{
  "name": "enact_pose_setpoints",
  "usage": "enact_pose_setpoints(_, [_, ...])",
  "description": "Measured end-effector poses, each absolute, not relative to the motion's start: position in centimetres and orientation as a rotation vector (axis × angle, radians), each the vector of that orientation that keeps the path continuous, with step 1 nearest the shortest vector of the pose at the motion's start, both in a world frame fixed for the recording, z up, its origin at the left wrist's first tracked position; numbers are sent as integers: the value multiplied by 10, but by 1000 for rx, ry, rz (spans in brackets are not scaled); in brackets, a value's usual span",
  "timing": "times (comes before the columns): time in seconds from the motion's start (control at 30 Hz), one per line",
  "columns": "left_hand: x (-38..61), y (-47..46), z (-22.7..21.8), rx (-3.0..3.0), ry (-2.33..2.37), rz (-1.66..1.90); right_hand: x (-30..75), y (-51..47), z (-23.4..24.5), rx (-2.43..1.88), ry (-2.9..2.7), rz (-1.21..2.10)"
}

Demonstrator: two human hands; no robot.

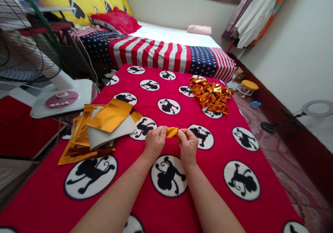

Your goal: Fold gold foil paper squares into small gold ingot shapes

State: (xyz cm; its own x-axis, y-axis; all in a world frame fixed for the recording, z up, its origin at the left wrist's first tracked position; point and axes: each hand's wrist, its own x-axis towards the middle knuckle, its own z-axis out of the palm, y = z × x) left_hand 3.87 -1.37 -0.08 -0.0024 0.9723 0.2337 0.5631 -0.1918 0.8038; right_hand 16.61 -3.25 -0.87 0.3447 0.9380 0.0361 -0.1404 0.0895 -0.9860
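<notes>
From where I stand, both bare hands meet over the middle of the red tabletop [213,167], with a small piece of gold foil [172,132] stretched between them. The left hand [155,142] pinches its left end between thumb and fingers; the right hand [187,143] pinches the other end the same way. The piece is short and narrow, its long axis running side to side, across the line of the forearms, one end pointing to each hand. It is bright and glossy, orange-gold, with paler streaks where the light catches it.

To the left of the hands lies a loose stack of flat gold sheets [110,115], fanned unevenly, with a pale grey-white sheet [110,136] showing among them. Beyond the right hand, near the far right corner, sits a heap of crumpled-looking gold foil shapes [210,94], all angles and glints. Black monkeys in white ovals dot the red cloth under everything.

On the floor past that corner there's a small cardboard box [238,74], near a yellow stool [249,85]; what's in the box I can't make out from here.
</notes>
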Motion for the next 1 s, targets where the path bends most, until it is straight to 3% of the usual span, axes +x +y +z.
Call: enact_pose_setpoints(1.0, [34, -15, 6, 1874, 1675, 1106, 170, -30, -9, -1260, -979, 892])
